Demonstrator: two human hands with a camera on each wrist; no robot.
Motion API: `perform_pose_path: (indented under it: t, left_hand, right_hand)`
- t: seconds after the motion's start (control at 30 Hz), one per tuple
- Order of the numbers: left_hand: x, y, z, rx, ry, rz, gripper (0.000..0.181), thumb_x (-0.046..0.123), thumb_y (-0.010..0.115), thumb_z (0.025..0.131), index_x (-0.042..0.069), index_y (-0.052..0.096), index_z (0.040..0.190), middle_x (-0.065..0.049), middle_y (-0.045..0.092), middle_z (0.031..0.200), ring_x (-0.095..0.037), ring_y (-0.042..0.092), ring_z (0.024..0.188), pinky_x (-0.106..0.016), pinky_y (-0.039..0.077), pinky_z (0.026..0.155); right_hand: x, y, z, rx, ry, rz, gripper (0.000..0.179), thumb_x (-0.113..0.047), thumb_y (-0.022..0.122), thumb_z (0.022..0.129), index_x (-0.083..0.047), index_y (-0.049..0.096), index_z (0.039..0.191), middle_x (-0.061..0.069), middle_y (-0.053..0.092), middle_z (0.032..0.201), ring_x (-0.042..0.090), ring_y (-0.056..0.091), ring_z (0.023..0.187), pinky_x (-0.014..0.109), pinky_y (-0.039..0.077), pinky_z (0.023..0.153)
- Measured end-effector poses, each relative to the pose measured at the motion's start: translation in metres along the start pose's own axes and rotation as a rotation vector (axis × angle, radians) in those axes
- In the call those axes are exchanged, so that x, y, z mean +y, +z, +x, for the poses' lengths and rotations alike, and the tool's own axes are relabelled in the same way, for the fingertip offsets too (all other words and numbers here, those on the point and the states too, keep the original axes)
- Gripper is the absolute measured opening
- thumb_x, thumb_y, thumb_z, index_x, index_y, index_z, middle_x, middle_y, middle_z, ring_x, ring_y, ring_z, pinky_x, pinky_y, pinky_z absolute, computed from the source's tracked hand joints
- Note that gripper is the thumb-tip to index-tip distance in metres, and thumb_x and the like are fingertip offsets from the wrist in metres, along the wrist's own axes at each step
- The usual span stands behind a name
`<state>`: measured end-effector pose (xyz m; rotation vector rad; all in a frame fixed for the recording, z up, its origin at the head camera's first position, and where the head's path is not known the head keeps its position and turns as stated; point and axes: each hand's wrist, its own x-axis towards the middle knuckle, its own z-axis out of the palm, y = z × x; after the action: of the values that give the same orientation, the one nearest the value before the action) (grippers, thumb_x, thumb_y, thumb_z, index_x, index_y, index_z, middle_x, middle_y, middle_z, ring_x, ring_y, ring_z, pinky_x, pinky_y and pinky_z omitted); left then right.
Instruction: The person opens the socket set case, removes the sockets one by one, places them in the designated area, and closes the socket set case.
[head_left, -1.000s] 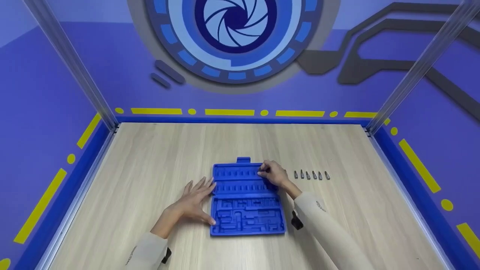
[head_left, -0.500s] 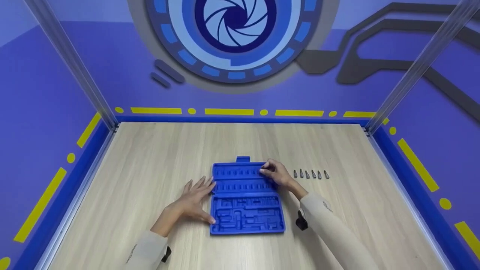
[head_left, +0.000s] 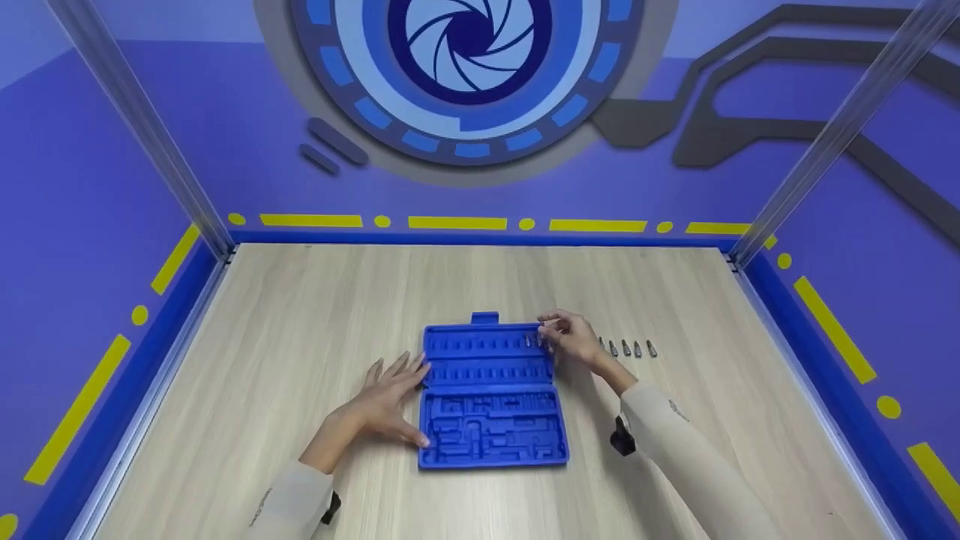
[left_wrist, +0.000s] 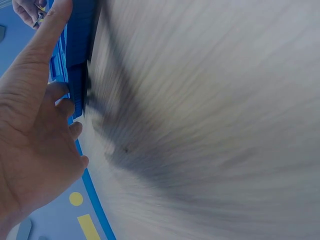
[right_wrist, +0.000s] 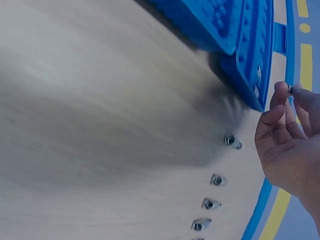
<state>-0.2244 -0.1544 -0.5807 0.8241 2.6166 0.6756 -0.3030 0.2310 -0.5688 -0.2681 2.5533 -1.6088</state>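
A blue plastic tool case (head_left: 493, 465) lies unfolded on the table, its moulded recesses facing up. My left hand (head_left: 386, 405) rests at the case's left edge, fingers spread and thumb on the near corner. In the left wrist view that hand (left_wrist: 37, 130) lies along the case's side. My right hand (head_left: 574, 337) is over the far right corner of the lid. In the right wrist view its thumb and index finger pinch a small metal screwdriver bit (right_wrist: 290, 90), mostly hidden by the fingertips. Two bits (right_wrist: 258, 72) sit in the lid's end recesses.
Several metal bits (head_left: 626, 348) lie in a row on the wooden table (head_left: 337, 300), right of the case; my right hand partly covers the row's left end. Blue printed walls (head_left: 465, 202) and metal corner posts (head_left: 150, 127) border the table.
My right hand has moved right and slightly up from the lid's recesses to its corner, uncovering bits there. My left hand stays at the case's edge.
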Motion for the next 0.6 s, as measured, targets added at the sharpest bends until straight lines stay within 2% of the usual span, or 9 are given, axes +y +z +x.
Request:
perform_pose_path:
  t: [0.1, 0.27, 0.5, 0.6]
  left_hand:
    - [0.000, 0.000, 0.000, 0.003, 0.001, 0.000, 0.132, 0.058, 0.092, 0.063, 0.005, 0.023, 0.162, -0.017, 0.014, 0.172, -0.046, 0.006, 0.158, -0.073, -0.001, 0.123]
    - [0.000, -0.001, 0.000, 0.012, 0.004, 0.009, 0.132, 0.059, 0.092, 0.062, 0.005, 0.024, 0.162, -0.018, 0.016, 0.171, -0.047, 0.008, 0.158, -0.073, 0.000, 0.123]
    - [0.000, -0.001, 0.000, 0.012, 0.007, 0.020, 0.131, 0.059, 0.091, 0.063, 0.005, 0.024, 0.162, -0.018, 0.015, 0.171, -0.047, 0.009, 0.158, -0.074, 0.001, 0.123]
    - [0.001, -0.001, 0.000, 0.012, 0.005, 0.021, 0.131, 0.059, 0.091, 0.063, 0.005, 0.024, 0.162, -0.018, 0.015, 0.171, -0.047, 0.009, 0.158, -0.073, 0.001, 0.123]
  right_hand:
    - [0.000, -0.007, -0.001, 0.010, 0.014, -0.019, 0.035, -0.007, 0.064, 0.100, 0.011, 0.061, 0.130, 0.034, 0.071, 0.102, 0.025, 0.068, 0.073, 0.029, 0.056, 0.061]
    - [-0.004, -0.021, -0.005, -0.005, 0.045, 0.007, 0.038, -0.005, 0.060, 0.102, 0.008, 0.056, 0.137, 0.039, 0.068, 0.106, 0.017, 0.064, 0.065, 0.024, 0.053, 0.056]
    - [-0.032, -0.042, -0.019, -0.024, 0.065, -0.013, 0.036, 0.000, 0.057, 0.102, 0.013, 0.055, 0.135, 0.043, 0.065, 0.108, 0.007, 0.061, 0.065, 0.019, 0.045, 0.050]
    - [-0.027, -0.050, -0.020, -0.024, 0.073, -0.008, 0.038, 0.000, 0.057, 0.102, 0.014, 0.053, 0.136, 0.043, 0.064, 0.110, 0.007, 0.060, 0.064, 0.020, 0.048, 0.052]
